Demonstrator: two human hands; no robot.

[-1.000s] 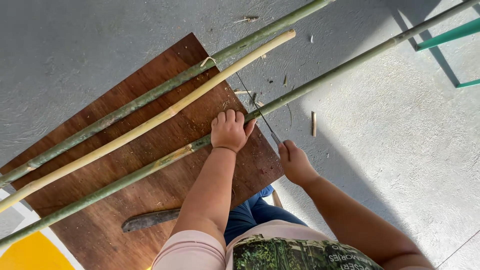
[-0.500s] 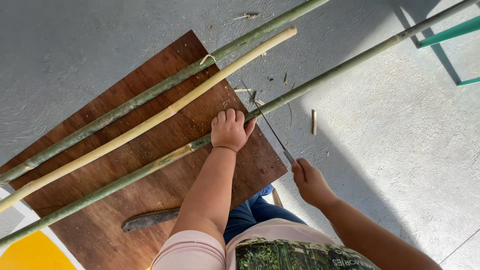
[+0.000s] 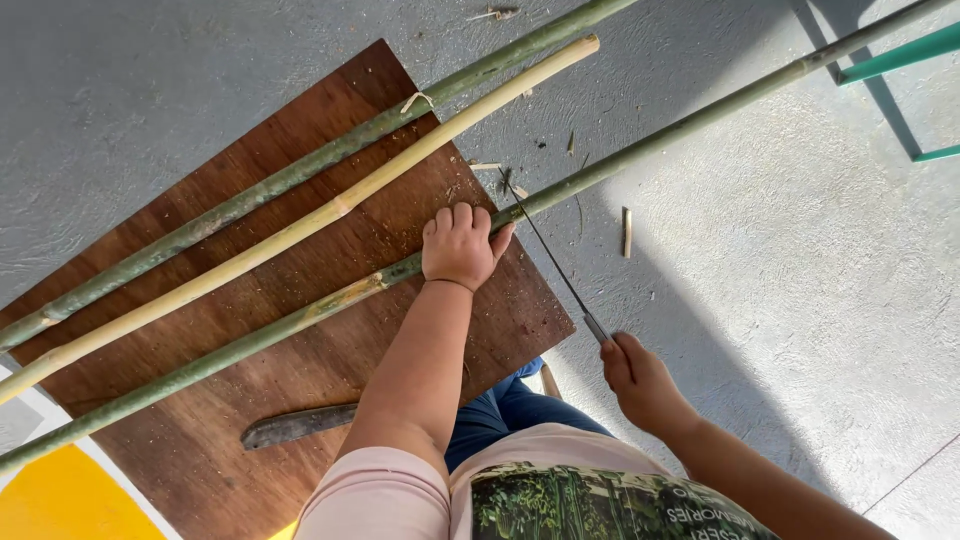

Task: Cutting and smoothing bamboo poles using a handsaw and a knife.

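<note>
A brown wooden board [image 3: 250, 330] lies on the grey floor [image 3: 780, 280]. Across it runs a long green bamboo pole [image 3: 650, 150], pinned by the left hand [image 3: 460, 245]. The right hand [image 3: 640, 380] grips a thin saw [image 3: 550, 255], its blade touching that pole.

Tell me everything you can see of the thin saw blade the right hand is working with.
The saw blade is a thin, straight, dark metal strip, its teeth too fine to make out. It runs diagonally from the right hand, which grips its near end, up to the green bamboo pole, which it crosses just right of the left hand pressing the pole onto the brown board.
</note>
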